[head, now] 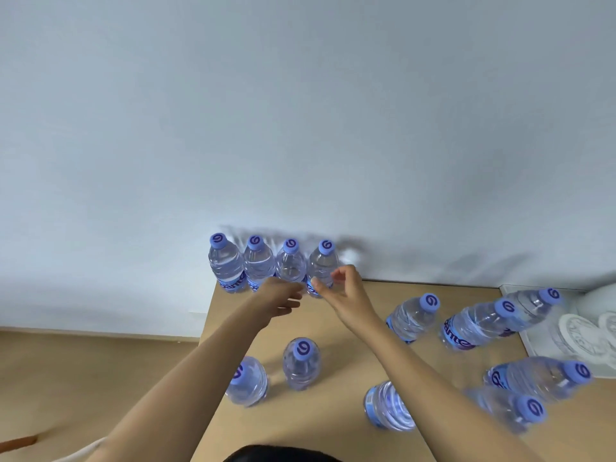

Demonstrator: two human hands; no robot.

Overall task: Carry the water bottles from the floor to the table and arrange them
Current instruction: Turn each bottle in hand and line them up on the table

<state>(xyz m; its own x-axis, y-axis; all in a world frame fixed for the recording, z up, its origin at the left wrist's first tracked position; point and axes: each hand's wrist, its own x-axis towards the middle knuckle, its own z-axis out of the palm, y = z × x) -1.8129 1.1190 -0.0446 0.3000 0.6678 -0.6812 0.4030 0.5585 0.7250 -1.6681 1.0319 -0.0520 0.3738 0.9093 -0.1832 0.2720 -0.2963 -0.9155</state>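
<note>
arranging is the step in hand: every water bottle in view already stands on the surface [333,345], none is seen on the floor [83,361], and a row is being built along the back edge against the wall [300,111].

from the left, the row holds four upright bottles, side by side and apparently touching: first bottle [226,261], second bottle [258,263], third bottle [290,263], fourth bottle [321,266]. the left hand [280,296] reaches to the base of the third bottle, fingers loosely curled; contact cannot be confirmed. the right hand [346,291] is at the fourth bottle, thumb and fingers part-curled near its side; whether they hold it or have just let go cannot be told.

nearer the wearer, two front bottles [301,365] stand left of centre and one more bottle [388,406] stands at centre. to the right, a loose group [466,325] of about six bottles stands unaligned, blurred in part.

judgement: the next move calls for taking a loose bottle, likely the nearest on the right, and setting it upright just beside the fourth bottle, in line, without knocking its neighbours.

markings: each blue cap bears a dark swirl logo. blue labels show partial lettering, "ante" at most; the full brand name cannot be read. a white tray [566,331] at far right holds glass items.
</note>
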